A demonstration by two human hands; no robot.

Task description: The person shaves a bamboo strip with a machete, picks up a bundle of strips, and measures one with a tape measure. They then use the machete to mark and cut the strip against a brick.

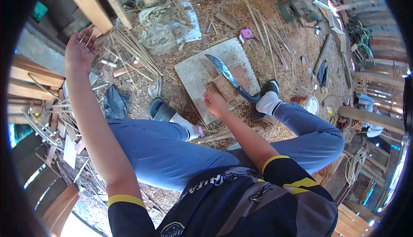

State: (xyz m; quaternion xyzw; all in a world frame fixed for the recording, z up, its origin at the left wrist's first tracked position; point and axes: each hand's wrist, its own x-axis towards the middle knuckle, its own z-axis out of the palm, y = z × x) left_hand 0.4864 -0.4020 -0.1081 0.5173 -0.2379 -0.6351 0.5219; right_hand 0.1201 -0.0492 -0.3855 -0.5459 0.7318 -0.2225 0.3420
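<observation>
My left hand (81,47) is stretched out at the upper left, palm showing and fingers a little curled and apart, near upright wooden boards and above a bundle of thin sticks (135,52). Over the pale square board (193,71) between my feet is my right hand (215,103), its fingers curled in; whether they hold anything is too small to tell. A curved knife (224,71) with a dark handle lies on the board, its handle end by my shoe, apart from my right hand. Under the knife is a reddish flat block (228,84).
A pink tape measure (246,33) lies beyond the board. Long sticks (269,39) are on the ground behind it. A round tin (309,105) stands right of my foot. Plastic sheeting (161,26) and a dark bag (116,103) lie to the left.
</observation>
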